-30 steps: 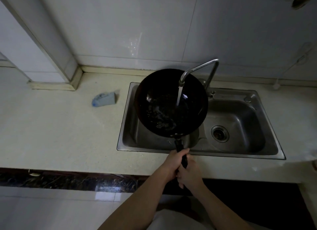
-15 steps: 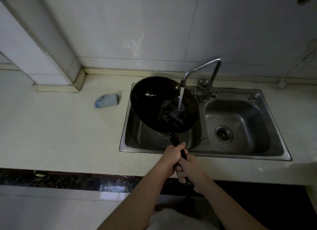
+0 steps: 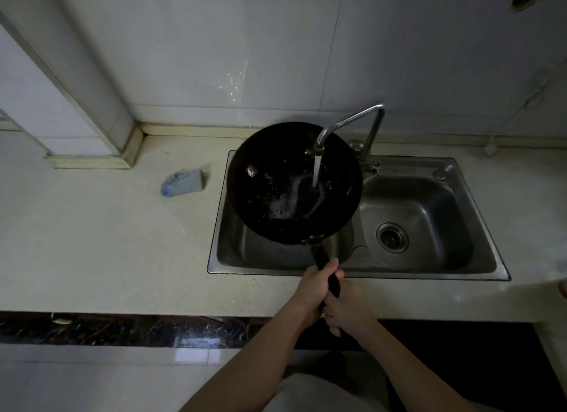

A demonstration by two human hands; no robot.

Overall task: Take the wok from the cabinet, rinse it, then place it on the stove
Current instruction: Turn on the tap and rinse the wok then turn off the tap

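A: Head view, fingers?
B: Left hand (image 3: 313, 285) & right hand (image 3: 346, 308) both wrapped tight round the wok (image 3: 285, 181) handle, low centre.
A: Wok itself?
B: Frame centre, over the sink (image 3: 478, 267) left basin, tilted; faucet (image 3: 352, 123) water hitting inside. Sponge (image 3: 183, 183) left on the counter (image 3: 92, 242).

Compared with half a second ago, the wok (image 3: 294, 183) is lifted higher over the left basin of the sink (image 3: 478, 269) and its open side is turned more toward the camera, close to how it stood one second ago. The water stream (image 3: 316, 170) now lands right of the middle, and the foamy water lies as a curved streak across the bottom instead of a dark splash.
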